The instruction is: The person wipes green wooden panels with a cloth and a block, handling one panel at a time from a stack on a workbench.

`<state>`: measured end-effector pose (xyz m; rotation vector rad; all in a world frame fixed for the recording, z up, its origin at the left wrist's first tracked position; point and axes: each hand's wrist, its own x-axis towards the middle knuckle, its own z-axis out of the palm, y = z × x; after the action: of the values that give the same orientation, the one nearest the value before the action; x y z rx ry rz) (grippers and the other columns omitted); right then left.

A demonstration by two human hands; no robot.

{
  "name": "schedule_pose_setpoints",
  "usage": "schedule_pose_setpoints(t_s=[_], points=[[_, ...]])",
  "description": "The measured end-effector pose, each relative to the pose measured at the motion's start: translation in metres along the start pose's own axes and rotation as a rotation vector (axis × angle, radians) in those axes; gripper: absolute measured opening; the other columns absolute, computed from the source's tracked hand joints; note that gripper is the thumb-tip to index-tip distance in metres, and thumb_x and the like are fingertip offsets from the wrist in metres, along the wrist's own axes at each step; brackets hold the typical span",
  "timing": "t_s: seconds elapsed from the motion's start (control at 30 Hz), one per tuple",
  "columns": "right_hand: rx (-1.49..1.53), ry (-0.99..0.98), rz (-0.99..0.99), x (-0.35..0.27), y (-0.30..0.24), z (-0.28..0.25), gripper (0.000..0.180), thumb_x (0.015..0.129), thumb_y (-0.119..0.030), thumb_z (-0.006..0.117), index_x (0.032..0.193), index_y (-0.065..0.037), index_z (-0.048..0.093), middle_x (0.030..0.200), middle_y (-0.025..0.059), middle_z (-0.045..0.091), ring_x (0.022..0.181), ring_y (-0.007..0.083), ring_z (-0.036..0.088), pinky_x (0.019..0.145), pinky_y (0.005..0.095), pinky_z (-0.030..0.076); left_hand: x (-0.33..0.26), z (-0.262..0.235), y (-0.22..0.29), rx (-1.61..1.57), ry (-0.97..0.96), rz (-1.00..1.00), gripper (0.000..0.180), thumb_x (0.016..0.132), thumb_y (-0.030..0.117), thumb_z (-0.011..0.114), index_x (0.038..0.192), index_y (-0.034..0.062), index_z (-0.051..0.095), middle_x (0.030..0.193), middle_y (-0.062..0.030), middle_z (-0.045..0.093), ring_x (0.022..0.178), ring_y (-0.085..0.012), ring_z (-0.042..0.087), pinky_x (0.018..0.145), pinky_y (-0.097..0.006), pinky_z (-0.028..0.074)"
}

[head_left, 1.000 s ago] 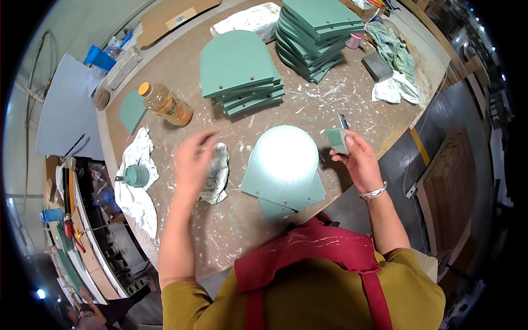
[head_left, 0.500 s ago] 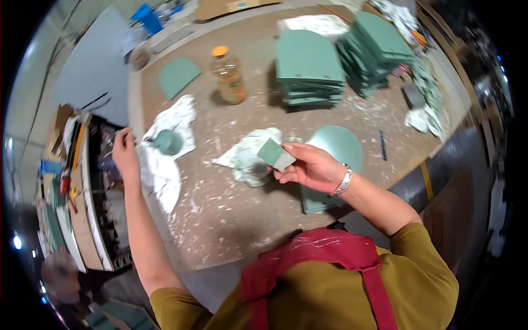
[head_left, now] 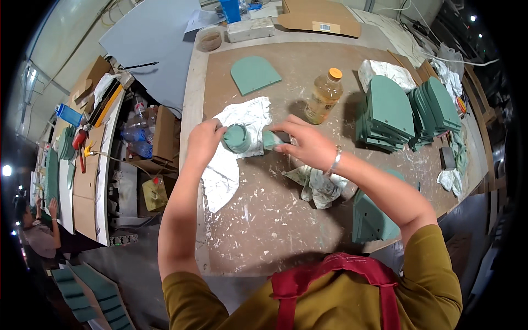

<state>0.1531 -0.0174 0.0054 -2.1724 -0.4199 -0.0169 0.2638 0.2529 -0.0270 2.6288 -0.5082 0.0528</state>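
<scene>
The green pot (head_left: 237, 138), round with no clear long axis, lies between the hands, against the nearer left hand (head_left: 204, 140), whose grip I cannot tell, and just short of the green block (head_left: 269, 140) pinched in the right hand (head_left: 309, 144)

The paint-flecked brown surface (head_left: 264, 231) bears a white cloth (head_left: 220, 187), crumpled rag (head_left: 322, 188), orange-capped bottle (head_left: 323, 100), lone green panel (head_left: 256, 75) and stacked panels (head_left: 389, 110).

A head-worn fisheye faces the table (head_left: 264, 231) below.
</scene>
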Motion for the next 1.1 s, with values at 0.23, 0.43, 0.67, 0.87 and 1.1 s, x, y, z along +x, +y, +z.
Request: schedule_pose_setpoints(t_s=[0.23, 0.43, 0.67, 0.87, 1.1], points=[[-0.372, 0.043, -0.153, 0.051, 0.03, 0.02, 0.045, 0.077, -0.005, 0.075, 0.119, -0.015, 0.063, 0.115, 0.0033, 0.059, 0.114, 0.0241, 0.056, 0.1, 0.0438, 0.036, 0.019, -0.026, 0.01, -0.115, 0.075, -0.023, 0.023, 0.09, 0.022, 0.066, 0.095, -0.0002, 0.07, 0.082, -0.02, 0.068, 0.08, -0.0359, 0.066, 0.072, -0.041, 0.05], [-0.439, 0.022, -0.282, 0.076, 0.034, 0.031, 0.043, 0.077, -0.003, 0.074, 0.118, -0.014, 0.065, 0.117, 0.0044, 0.059, 0.113, 0.0262, 0.056, 0.102, 0.0433, 0.038, 0.034, -0.028, -0.014, -0.264, -0.042, -0.045, 0.027, 0.091, 0.023, 0.064, 0.096, -0.0026, 0.069, 0.078, -0.0194, 0.065, 0.072, -0.0314, 0.061, 0.072, -0.038, 0.048], [-0.608, -0.011, -0.57, 0.096, 0.028, 0.042, 0.034, 0.081, -0.005, 0.064, 0.114, -0.016, 0.066, 0.113, 0.0041, 0.058, 0.113, 0.0224, 0.057, 0.101, 0.0449, 0.04, 0.049, -0.034, -0.016, -0.322, -0.129, -0.015, 0.029, 0.091, 0.024, 0.065, 0.092, -0.0046, 0.069, 0.076, -0.0184, 0.065, 0.073, -0.0291, 0.061, 0.071, -0.039, 0.048], [-0.69, 0.033, -0.602, 0.103, 0.037, 0.04, 0.03, 0.083, -0.008, 0.061, 0.111, -0.017, 0.067, 0.111, 0.0032, 0.059, 0.111, 0.0218, 0.058, 0.098, 0.0435, 0.042, 0.049, -0.031, -0.021, -0.311, -0.143, -0.046, 0.03, 0.093, 0.023, 0.064, 0.092, -0.0069, 0.067, 0.072, -0.0133, 0.063, 0.067, -0.0187, 0.057, 0.068, -0.034, 0.047], [-0.471, 0.029, -0.457, 0.095, 0.041, 0.042, 0.041, 0.077, -0.003, 0.072, 0.116, -0.013, 0.067, 0.11, 0.0079, 0.06, 0.106, 0.028, 0.06, 0.094, 0.0412, 0.047, 0.038, -0.031, -0.018, -0.329, -0.158, -0.112, 0.029, 0.092, 0.023, 0.066, 0.093, -0.006, 0.068, 0.071, -0.0119, 0.063, 0.067, -0.0169, 0.056, 0.068, -0.033, 0.047]])
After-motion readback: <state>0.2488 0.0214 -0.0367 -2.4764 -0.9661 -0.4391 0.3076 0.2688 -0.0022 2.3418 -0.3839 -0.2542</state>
